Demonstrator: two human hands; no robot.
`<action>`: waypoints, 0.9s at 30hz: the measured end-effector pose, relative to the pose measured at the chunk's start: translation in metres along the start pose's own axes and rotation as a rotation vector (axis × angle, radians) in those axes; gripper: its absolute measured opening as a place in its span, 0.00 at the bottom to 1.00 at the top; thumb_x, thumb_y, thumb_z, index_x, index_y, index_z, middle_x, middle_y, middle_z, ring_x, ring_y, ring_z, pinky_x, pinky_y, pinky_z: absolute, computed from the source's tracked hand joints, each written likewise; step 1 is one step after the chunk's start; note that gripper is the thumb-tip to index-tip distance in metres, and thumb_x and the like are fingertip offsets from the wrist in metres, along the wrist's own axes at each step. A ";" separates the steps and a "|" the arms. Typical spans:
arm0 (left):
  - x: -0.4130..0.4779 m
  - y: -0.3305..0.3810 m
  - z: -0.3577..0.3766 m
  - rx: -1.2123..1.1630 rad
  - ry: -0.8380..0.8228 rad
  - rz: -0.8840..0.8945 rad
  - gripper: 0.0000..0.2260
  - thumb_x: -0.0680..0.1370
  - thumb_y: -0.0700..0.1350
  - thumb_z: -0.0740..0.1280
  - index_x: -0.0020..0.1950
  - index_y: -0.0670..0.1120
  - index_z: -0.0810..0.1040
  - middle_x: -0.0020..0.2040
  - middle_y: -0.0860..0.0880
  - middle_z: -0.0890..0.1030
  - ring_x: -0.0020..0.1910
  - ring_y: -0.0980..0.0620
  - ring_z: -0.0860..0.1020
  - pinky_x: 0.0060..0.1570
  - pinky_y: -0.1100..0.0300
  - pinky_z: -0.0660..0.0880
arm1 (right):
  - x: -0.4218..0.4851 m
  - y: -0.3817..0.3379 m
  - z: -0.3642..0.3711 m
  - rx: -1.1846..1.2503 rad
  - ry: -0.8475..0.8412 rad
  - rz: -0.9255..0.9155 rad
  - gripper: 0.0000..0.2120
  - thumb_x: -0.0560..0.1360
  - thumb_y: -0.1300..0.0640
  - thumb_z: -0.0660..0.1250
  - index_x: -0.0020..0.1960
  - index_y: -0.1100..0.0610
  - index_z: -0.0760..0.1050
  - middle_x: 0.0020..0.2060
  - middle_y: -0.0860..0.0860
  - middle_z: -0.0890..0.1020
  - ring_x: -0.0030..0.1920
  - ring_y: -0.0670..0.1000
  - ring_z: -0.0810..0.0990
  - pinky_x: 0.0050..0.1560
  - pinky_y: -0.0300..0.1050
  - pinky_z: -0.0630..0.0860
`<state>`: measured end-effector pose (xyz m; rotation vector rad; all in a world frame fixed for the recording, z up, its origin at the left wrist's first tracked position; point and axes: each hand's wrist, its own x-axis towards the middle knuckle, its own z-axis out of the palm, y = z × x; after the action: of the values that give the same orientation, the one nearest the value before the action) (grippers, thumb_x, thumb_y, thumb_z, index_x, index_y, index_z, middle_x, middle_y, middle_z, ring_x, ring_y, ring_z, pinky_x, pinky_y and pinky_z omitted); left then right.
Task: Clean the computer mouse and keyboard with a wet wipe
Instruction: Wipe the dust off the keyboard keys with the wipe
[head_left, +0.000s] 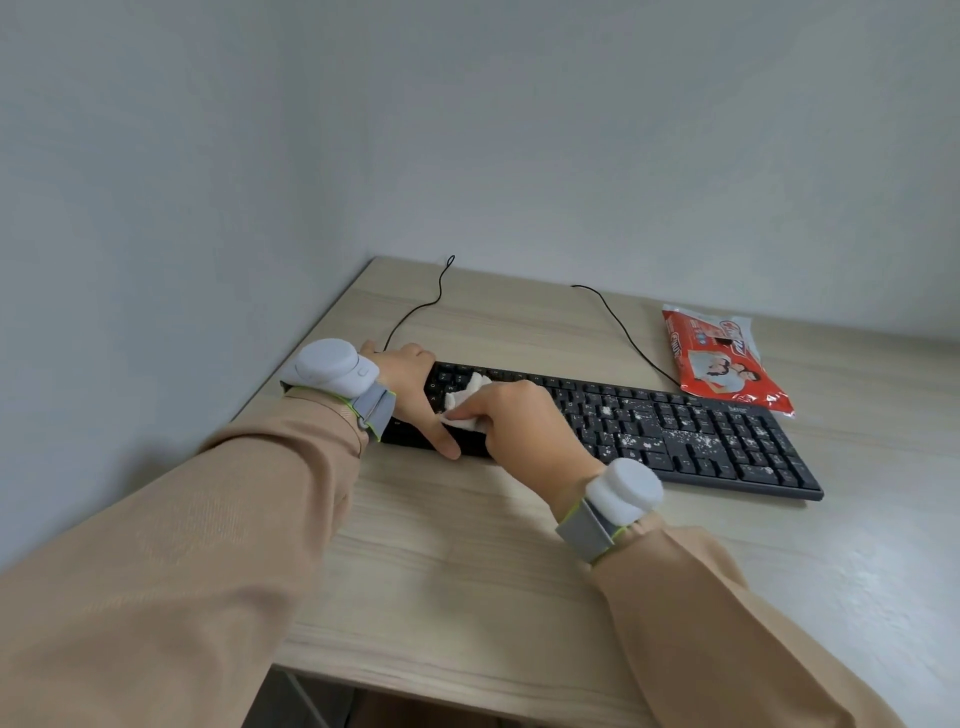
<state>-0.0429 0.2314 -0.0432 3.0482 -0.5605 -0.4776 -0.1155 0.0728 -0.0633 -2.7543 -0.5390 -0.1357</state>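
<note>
White wet wipe on black keyboard — right hand pinching it

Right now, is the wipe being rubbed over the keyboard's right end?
No, the right hand holds the wipe on the left end of the keyboard; its speckled right end lies untouched.

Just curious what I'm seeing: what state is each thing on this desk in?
keyboard: white specks on middle and right keys
wet wipe: crumpled, pressed on left keys
right hand: pinches the wet wipe
left hand: grips the keyboard's left end
wipe packet: lying flat on the desk
</note>
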 end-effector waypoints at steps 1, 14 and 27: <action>0.000 -0.001 0.000 0.000 0.003 0.000 0.44 0.51 0.75 0.72 0.57 0.49 0.68 0.58 0.52 0.71 0.58 0.50 0.72 0.63 0.48 0.58 | -0.004 0.003 -0.002 -0.013 -0.005 0.000 0.21 0.73 0.67 0.63 0.59 0.48 0.79 0.55 0.53 0.83 0.57 0.55 0.79 0.59 0.48 0.74; -0.010 0.002 0.004 -0.062 0.032 -0.008 0.50 0.55 0.72 0.73 0.68 0.47 0.64 0.66 0.52 0.68 0.66 0.47 0.67 0.71 0.47 0.56 | -0.045 0.050 -0.021 0.017 0.205 0.141 0.19 0.72 0.69 0.61 0.52 0.51 0.83 0.48 0.51 0.86 0.49 0.52 0.83 0.48 0.39 0.75; 0.002 0.005 -0.001 -0.011 -0.014 -0.011 0.43 0.50 0.74 0.73 0.54 0.49 0.70 0.54 0.52 0.74 0.52 0.50 0.75 0.61 0.51 0.65 | -0.016 -0.008 0.005 0.154 0.163 0.025 0.17 0.75 0.66 0.60 0.56 0.52 0.81 0.53 0.51 0.84 0.53 0.55 0.81 0.56 0.48 0.76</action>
<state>-0.0424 0.2254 -0.0429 3.0412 -0.5403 -0.5014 -0.1334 0.0762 -0.0676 -2.5712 -0.4513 -0.2969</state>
